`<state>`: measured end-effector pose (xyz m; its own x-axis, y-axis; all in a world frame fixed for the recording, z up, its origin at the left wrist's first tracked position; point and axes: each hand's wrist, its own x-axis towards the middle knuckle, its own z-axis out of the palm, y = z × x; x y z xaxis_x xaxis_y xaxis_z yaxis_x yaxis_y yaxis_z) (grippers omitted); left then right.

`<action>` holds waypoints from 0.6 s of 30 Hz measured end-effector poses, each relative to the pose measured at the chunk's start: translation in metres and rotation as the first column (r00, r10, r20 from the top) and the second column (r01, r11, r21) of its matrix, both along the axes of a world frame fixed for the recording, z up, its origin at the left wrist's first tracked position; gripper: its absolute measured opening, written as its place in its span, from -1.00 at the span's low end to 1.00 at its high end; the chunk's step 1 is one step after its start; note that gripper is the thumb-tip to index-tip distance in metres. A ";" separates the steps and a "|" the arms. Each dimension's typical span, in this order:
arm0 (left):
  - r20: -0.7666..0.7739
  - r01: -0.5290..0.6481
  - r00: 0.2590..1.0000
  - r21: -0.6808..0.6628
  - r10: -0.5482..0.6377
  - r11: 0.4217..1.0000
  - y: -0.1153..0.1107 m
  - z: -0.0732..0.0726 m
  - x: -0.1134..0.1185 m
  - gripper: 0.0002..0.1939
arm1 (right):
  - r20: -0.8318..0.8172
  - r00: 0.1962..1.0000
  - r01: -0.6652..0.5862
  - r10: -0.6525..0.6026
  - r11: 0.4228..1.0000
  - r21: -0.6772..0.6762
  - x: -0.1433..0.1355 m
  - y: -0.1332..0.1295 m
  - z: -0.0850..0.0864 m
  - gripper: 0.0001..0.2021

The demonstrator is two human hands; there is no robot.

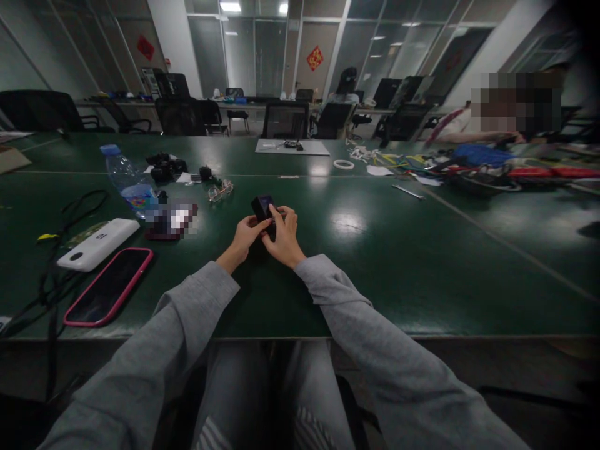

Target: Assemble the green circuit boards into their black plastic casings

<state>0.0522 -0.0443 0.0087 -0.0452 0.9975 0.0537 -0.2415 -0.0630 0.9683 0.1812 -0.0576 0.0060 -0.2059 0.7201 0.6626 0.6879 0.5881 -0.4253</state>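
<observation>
A small black box-shaped device with a dark, screen-like face is held just above the green table. My left hand grips its left and lower side, thumb across the near edge. On the right, my right hand closes around the other side, its index finger resting on the dark face. The fingers behind the device are hidden, and its exact kind is too small to tell.
Left of my hands lie a pink-cased phone, a white power bank, a tilted water bottle, black cables and glasses. Ahead are a white board and a tape roll. Tangled cables and another person are far right.
</observation>
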 end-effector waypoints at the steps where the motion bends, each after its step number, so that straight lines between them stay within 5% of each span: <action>1: 0.009 0.010 1.000 -0.017 -0.010 1.000 0.001 0.000 -0.001 -0.55 | -0.015 1.000 -0.013 0.013 1.000 -0.007 0.000 0.000 0.002 -0.32; 7: -0.043 0.090 0.995 -0.052 -0.092 0.995 0.002 0.002 -0.006 -0.55 | -0.355 0.935 -0.079 -0.013 0.967 -0.241 0.003 0.002 0.007 -0.46; 13: -0.082 0.218 0.973 0.006 -0.216 0.976 -0.002 0.001 -0.010 -0.52 | -0.818 0.575 -0.522 -0.031 0.756 -0.395 0.003 0.013 0.000 -0.37; 18: -0.036 0.245 0.969 0.025 -0.244 0.969 -0.007 0.002 -0.016 -0.56 | -0.880 0.475 -0.656 -0.029 0.654 -0.376 0.008 0.015 0.001 -0.41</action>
